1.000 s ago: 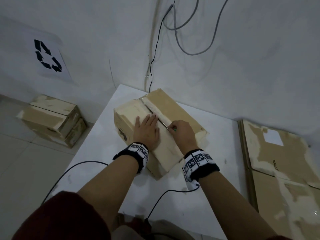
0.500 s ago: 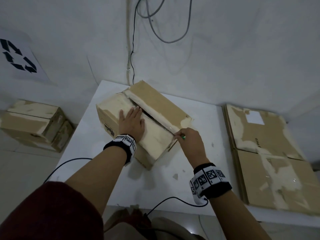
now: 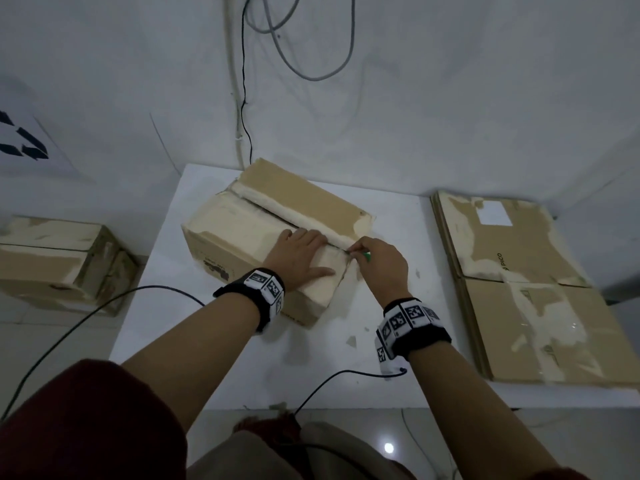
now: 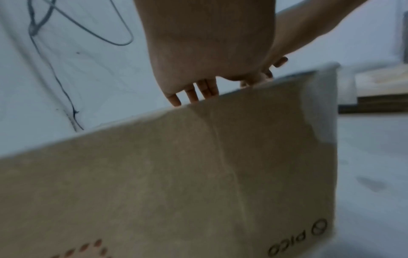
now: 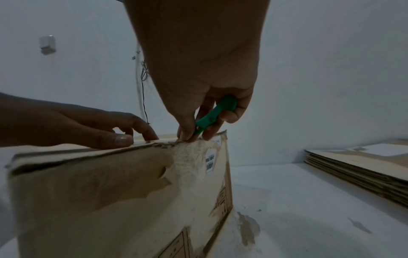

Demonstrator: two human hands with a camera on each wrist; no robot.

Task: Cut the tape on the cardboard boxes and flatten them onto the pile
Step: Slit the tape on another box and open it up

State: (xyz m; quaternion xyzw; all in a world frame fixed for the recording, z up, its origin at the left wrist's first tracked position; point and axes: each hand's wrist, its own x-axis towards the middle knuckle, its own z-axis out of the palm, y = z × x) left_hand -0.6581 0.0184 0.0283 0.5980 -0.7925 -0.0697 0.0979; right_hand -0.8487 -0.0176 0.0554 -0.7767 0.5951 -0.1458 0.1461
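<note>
A worn cardboard box (image 3: 239,233) (image 4: 198,174) (image 5: 110,192) stands on the white table (image 3: 391,299), its top seam running from the far left to the near right. My left hand (image 3: 301,254) (image 4: 194,94) lies flat on the near top flap with straight fingers. My right hand (image 3: 377,261) (image 5: 198,129) grips a small green cutter (image 3: 366,257) (image 5: 214,115) at the seam's near right end, on the box's top edge. The blade tip is hidden by my fingers. A pile of flattened boxes (image 3: 519,282) (image 5: 357,167) lies on the table's right side.
Another taped box (image 3: 65,258) sits on the floor to the left of the table. Cables (image 3: 304,39) hang down the white wall behind. Thin black leads (image 3: 104,306) trail from both wristbands over the table's front edge. Small cardboard scraps (image 3: 351,341) lie near my right wrist.
My right hand drew the cutter along the seam from the middle to the near right end. My left hand slid right along the near flap, close to my right hand.
</note>
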